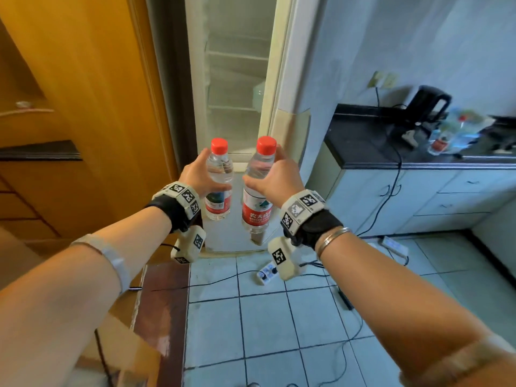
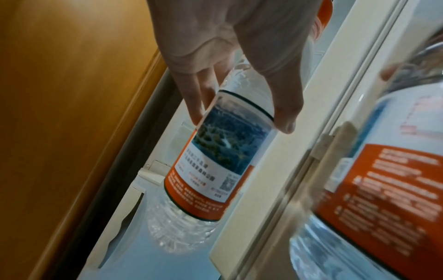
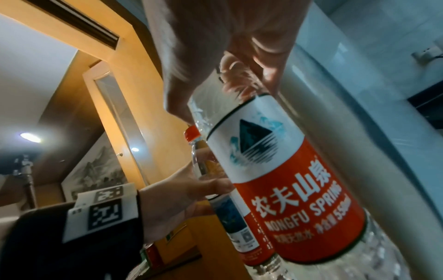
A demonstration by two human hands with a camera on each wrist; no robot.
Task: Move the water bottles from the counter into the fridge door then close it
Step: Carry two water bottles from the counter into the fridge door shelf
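Both forearms are extended toward the fridge above the tiled floor, across which two power strips and several cables are laid; tripping or snagging is judged a hazard if a step forward is taken.

One bottle is gripped in each hand. The left hand is curled round the left water bottle just above its label; the right hand is curled round the right water bottle at its upper body. Both bottles are held upright, side by side and apart, in front of the open fridge.

Risks, as judged:
- Both grips sit high on smooth plastic, so a bottle could slip or swing.
- With both hands occupied, no hand is free to steady the fridge door, which is seen edge-on at right; its racks are hidden.
- The two bottles could knock together if lowered into one rack at once.

Count: two bottles in hand, both red-capped. On the counter, far right, more bottles stand beside one black kettle; their number cannot be told through blur. Two wall sockets are seen above.
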